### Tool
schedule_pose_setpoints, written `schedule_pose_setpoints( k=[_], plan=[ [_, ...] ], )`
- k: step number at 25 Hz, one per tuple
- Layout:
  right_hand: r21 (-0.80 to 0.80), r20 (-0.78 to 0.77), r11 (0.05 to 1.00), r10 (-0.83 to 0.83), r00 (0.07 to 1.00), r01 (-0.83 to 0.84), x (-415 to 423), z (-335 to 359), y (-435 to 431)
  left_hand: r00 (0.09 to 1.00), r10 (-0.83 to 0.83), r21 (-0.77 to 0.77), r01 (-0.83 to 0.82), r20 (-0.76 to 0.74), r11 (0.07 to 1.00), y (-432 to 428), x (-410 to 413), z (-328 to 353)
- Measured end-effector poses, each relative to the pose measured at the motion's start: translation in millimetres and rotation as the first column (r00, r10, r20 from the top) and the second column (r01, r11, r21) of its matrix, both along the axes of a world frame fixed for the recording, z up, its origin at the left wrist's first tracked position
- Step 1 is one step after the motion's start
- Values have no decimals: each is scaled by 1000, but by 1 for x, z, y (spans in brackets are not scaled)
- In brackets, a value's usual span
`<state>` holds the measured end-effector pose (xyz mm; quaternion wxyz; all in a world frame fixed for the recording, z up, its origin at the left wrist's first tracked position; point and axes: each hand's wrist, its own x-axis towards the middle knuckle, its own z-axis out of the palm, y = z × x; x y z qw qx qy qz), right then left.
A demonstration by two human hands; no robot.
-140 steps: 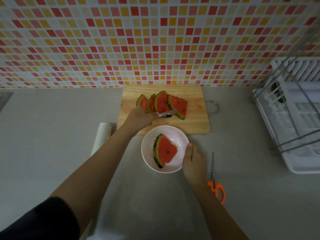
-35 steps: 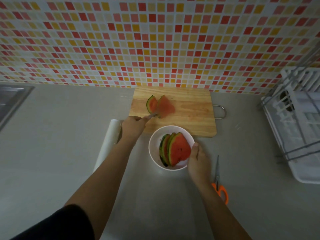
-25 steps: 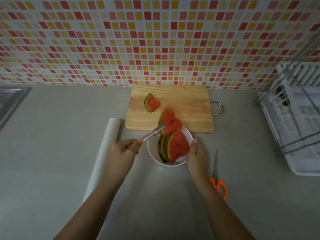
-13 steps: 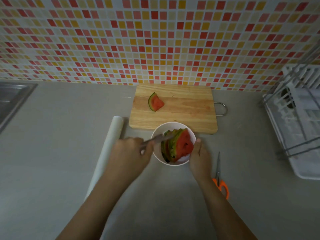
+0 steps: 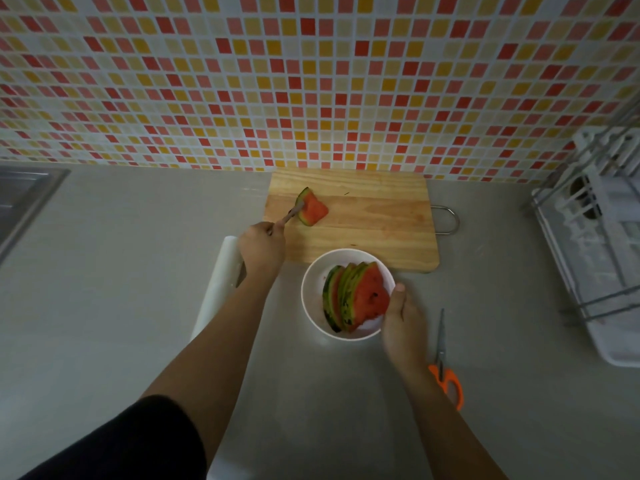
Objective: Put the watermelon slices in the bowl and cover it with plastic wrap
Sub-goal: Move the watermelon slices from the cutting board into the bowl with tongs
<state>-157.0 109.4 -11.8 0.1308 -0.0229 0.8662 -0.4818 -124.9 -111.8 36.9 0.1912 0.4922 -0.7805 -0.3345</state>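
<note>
A white bowl [image 5: 311, 303] on the grey counter holds several watermelon slices [image 5: 363, 299] standing on edge. My right hand [image 5: 403, 318] grips the bowl's right rim. One small slice [image 5: 313, 211] lies on the wooden cutting board [image 5: 374, 223] behind the bowl. My left hand [image 5: 261, 247] holds a metal fork [image 5: 292, 213] whose tip touches that slice's rind. A white roll of plastic wrap [image 5: 218, 289] lies left of the bowl, partly under my left forearm.
Orange-handled scissors [image 5: 445, 362] lie right of my right wrist. A white dish rack [image 5: 595, 244] stands at the right edge. A steel sink [image 5: 20, 199] shows at the far left. A tiled wall rises behind the board.
My left hand dropped a slice into the bowl with the fork, then reached back to the board; the fork now touches the last slice. My right hand stayed on the bowl.
</note>
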Motion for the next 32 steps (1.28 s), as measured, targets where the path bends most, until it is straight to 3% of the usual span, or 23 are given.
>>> schedule_pose_setpoints(
  k=[4, 8, 12, 15, 17, 21, 23, 29, 32],
  plan=[
    [-4, 22, 1000, -13, 1000, 13, 1, 0, -1, 986, 6, -38, -13, -165, 999, 9, 31, 19],
    [-5, 14, 1000, -18, 1000, 19, 2, 1, -2, 967, -172, -188, 136, -189, 973, 48, 97, 36],
    [9, 8, 1000, 5, 1000, -5, 2, 6, -1, 950, -313, -430, 278, -10, 859, 78, 125, 31],
    [-9, -11, 999, 35, 999, -36, 2, 10, -1, 917, -360, -629, 382, 169, 677, 97, 120, 25],
    [-10, -10, 999, 44, 999, -44, 3, 10, 0, 903, -389, -601, 417, 184, 682, 112, 115, 25],
    [-5, 3, 999, 45, 999, -45, 3, 9, 0, 915, -398, -333, 396, 66, 855, 125, 114, 32],
    [2, 11, 999, 37, 999, -37, 2, 8, -1, 933, -358, -271, 352, 32, 896, 119, 113, 37],
    [-17, -15, 999, 29, 999, -29, 2, 5, 0, 865, -492, -350, 492, 96, 797, 118, 115, 36],
    [-5, -9, 1000, 25, 1000, -25, 3, 4, 0, 892, -452, -315, 434, 15, 844, 111, 115, 41]
  ],
)
